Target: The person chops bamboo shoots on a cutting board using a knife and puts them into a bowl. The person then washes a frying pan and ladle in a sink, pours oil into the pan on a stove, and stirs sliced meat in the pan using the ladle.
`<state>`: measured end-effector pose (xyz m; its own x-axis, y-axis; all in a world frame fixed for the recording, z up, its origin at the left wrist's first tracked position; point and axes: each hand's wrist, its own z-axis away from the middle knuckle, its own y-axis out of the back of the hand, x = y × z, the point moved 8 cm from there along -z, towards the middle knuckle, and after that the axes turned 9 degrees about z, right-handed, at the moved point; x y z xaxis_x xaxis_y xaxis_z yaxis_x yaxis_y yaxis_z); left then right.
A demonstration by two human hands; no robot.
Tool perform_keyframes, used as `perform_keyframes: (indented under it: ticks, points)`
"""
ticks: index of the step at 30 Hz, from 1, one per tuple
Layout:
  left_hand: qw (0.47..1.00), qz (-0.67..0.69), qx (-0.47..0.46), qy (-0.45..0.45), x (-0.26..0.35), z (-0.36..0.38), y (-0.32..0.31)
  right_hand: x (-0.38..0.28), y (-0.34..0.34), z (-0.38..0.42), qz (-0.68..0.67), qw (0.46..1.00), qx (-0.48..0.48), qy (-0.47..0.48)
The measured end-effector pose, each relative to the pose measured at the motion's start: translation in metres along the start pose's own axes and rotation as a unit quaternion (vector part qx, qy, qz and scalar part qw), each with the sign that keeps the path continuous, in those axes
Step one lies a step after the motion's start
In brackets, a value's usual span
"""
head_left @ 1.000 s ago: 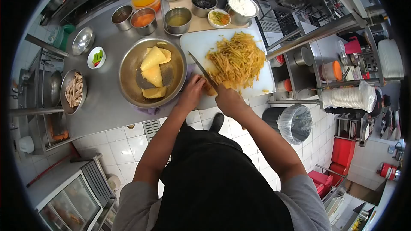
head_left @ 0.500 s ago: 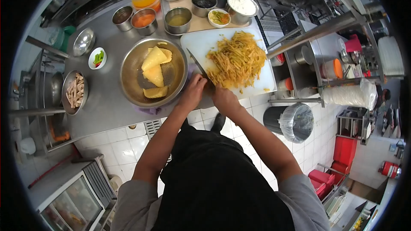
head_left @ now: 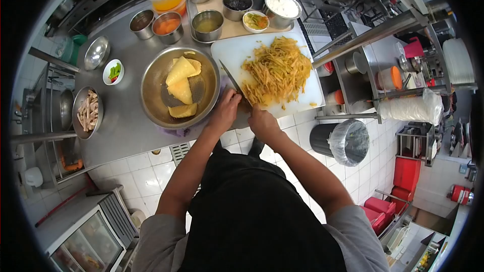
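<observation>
My right hand (head_left: 264, 125) is closed around the handle of a knife (head_left: 232, 78) at the near edge of the white cutting board (head_left: 225, 50). The blade points away and to the left across the board. My left hand (head_left: 226, 111) is beside the blade, its fingers curled at the board's near left corner; what they hold is hidden. A large heap of yellow-orange shredded strips (head_left: 282, 68) covers the right part of the board. Left of the board, a wide metal bowl (head_left: 151, 106) holds several yellow pieces (head_left: 180, 88).
Metal cups of sauces, such as an orange one (head_left: 168, 26), line the back, with a bowl of white powder (head_left: 283, 7) and squeeze bottles. A small white bowl (head_left: 113, 72) and a bowl of pale strips (head_left: 87, 113) stand left. A lined bin (head_left: 348, 142) is on the floor.
The whole view has shifted very slightly. Both hands and the knife keep nearly the same place at the near edge of the board.
</observation>
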<state>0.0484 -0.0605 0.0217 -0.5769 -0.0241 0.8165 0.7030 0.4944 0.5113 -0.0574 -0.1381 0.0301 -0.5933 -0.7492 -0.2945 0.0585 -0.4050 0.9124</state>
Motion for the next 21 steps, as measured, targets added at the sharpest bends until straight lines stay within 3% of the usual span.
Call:
perform_keyframes:
  ticks: [5,10,14,17,21]
  points:
    - [0.999,-0.013,0.012,-0.032,0.016,-0.002,0.012,0.002,0.011,-0.005,0.013,0.999,-0.025,0.016]
    - [1.000,0.007,-0.002,0.004,-0.003,-0.003,0.002,0.001,-0.004,-0.001,0.003,1.000,-0.023,-0.011]
    - [0.997,0.045,0.017,0.063,-0.002,0.001,0.010,0.016,0.003,-0.005,-0.069,0.997,-0.010,0.026]
    - [0.983,-0.176,0.030,0.040,-0.001,0.003,0.012,0.023,-0.006,-0.004,-0.123,0.992,-0.003,0.030]
    - [0.963,-0.237,0.050,0.119,-0.005,0.016,0.010,0.027,-0.003,-0.008,-0.118,0.992,0.030,0.029]
